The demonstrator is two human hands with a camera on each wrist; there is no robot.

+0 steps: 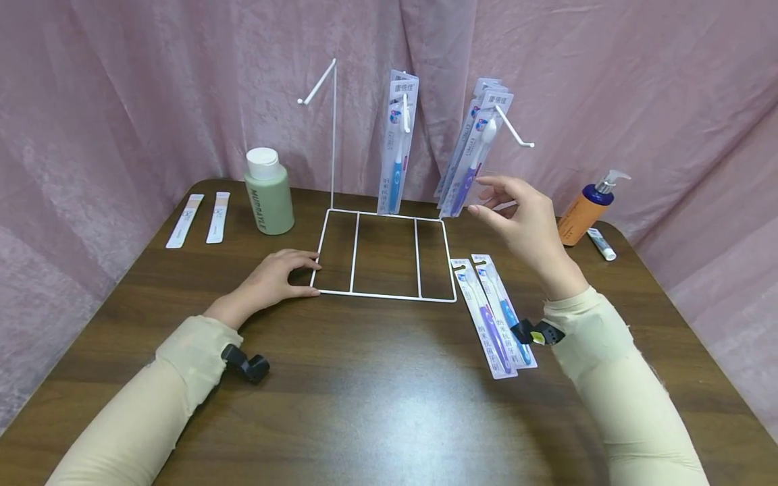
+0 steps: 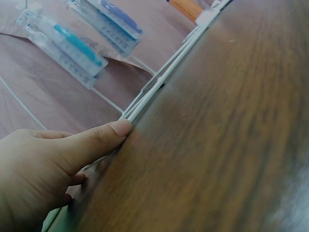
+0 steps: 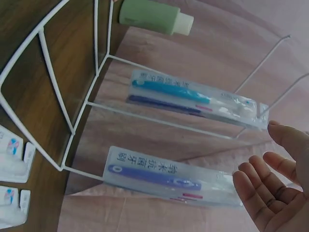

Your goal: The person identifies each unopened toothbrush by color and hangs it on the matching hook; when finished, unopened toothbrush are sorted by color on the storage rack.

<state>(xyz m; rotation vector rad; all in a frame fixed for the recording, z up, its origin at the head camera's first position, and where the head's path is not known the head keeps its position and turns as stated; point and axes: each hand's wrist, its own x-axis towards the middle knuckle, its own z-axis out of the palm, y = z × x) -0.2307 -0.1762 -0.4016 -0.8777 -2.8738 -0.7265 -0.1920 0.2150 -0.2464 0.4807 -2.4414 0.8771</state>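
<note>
A white wire display rack (image 1: 389, 295) stands on the table with three hooks. My left hand (image 1: 281, 277) rests at its front left corner, the thumb touching the front bar and the fingers along the side. Packaged toothbrushes with a blue one in front (image 1: 398, 145) hang from the middle hook. On the right hook hang several more, a purple toothbrush (image 1: 477, 162) foremost. Beside that pack's lower edge is my right hand (image 1: 525, 219); the right wrist view shows its fingers apart, holding nothing. Two packaged toothbrushes, purple (image 1: 489, 320) and blue (image 1: 504, 307), lie right of the rack.
Left of the rack stands a green bottle (image 1: 270, 202) with a white cap, near two slim sachets (image 1: 185, 221). An orange pump bottle (image 1: 583, 214) and a small tube (image 1: 602, 244) are at the far right. The left hook (image 1: 319, 82) holds nothing. A pink curtain hangs behind.
</note>
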